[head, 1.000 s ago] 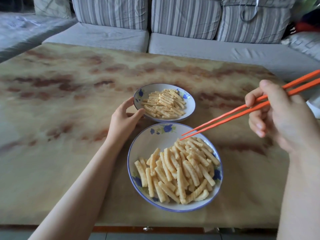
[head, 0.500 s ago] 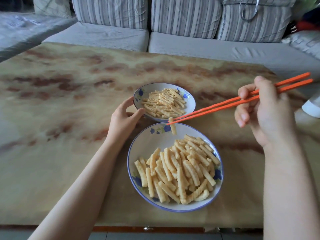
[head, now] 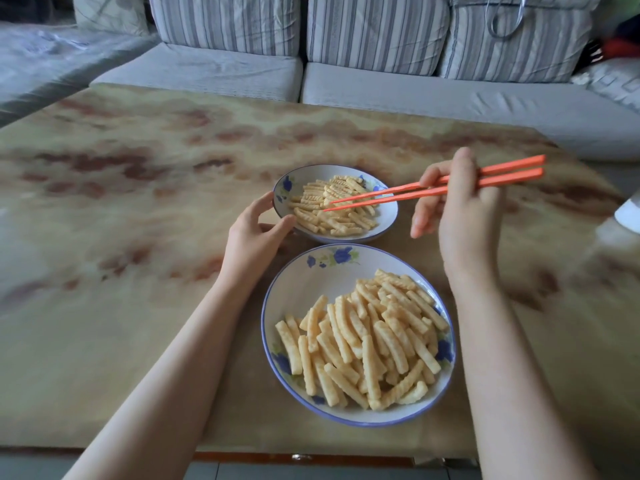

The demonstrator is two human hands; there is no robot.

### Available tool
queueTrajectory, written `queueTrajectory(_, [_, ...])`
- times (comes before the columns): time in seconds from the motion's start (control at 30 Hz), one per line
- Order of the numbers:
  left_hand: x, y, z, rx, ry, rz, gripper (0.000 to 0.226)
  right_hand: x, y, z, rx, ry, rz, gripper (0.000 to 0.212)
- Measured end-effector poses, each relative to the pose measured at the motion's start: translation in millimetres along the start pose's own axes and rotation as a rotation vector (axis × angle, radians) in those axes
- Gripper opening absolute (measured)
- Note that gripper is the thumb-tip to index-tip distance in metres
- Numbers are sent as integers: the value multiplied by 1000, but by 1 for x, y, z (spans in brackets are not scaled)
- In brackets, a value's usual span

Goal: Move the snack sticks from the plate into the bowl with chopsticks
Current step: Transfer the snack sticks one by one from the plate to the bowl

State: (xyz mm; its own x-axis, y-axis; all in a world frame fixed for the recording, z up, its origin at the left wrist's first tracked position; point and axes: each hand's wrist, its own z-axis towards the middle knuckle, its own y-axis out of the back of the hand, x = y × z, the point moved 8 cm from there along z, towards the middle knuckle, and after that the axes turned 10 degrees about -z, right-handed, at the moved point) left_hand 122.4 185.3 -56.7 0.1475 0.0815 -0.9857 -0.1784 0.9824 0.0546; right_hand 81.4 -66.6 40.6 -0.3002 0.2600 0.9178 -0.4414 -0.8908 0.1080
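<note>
The table (head: 138, 341) has a glossy top, marbled tan with reddish-brown patches. Two white dishes with blue rims and blue flowers stand on it: a wide plate (head: 311, 282) near the front edge and a smaller bowl (head: 388, 216) just behind it. A white thing (head: 628, 213), cut off by the frame, shows at the table's right edge.

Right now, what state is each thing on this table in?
bowl, upright, partly filled with sticks
plate, upright, snack sticks heaped toward its right side
chopsticks, tips apart over the bowl, nothing visibly pinched
left hand, grips the bowl's rim
right hand, holds the chopsticks
</note>
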Motion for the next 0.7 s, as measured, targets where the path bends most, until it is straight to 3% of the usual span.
queueTrajectory(0.4, [1, 0, 0, -2, 9, -20, 46, -3, 23, 8, 84, -67, 38, 47])
queueTrajectory(0.7, [1, 0, 1, 5, -4, -6, 46, 11, 72, 1, 151, -80, -95, 45])
